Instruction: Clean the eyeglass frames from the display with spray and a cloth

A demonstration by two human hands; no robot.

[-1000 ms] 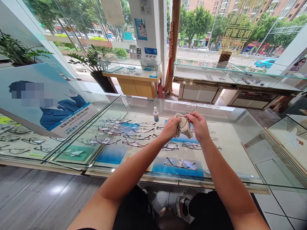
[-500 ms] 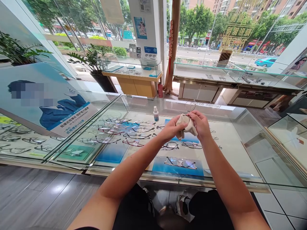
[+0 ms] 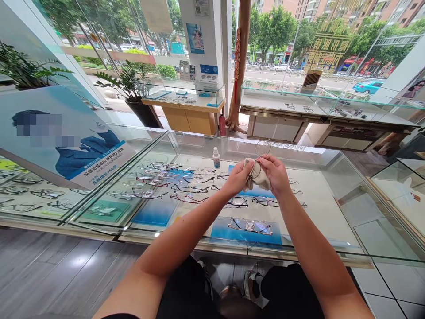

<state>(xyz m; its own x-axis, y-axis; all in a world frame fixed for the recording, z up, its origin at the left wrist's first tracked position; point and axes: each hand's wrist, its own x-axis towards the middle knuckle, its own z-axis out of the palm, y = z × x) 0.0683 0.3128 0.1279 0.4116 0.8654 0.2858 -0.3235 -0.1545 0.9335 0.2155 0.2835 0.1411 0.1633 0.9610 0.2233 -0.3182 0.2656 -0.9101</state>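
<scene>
Both hands meet over the glass counter around a pair of thin-rimmed eyeglasses [image 3: 263,149], one round lens sticking up beyond my fingers. My left hand [image 3: 238,178] is closed on a beige cloth [image 3: 262,180], its thumb pressing at the nearer lens. Fingers of my right hand [image 3: 278,175] pinch the eyeglasses near the bridge, and the cloth hangs beneath them. How the cloth wraps the nearer lens is partly hidden by the fingers. A small white spray bottle [image 3: 216,158] stands upright on the counter, left of and beyond my left hand.
Under the counter glass [image 3: 327,221] lie several rows of eyeglasses, among them a pair [image 3: 249,226] on a blue card. A large poster board [image 3: 66,133] stands at the left. Further showcases [image 3: 186,99] and a fire extinguisher [image 3: 222,125] are beyond.
The cloth and my fingers have shifted slightly around the nearer lens, whose rim now shows more. My left thumb has moved up a little. The bottle has stayed in place.
</scene>
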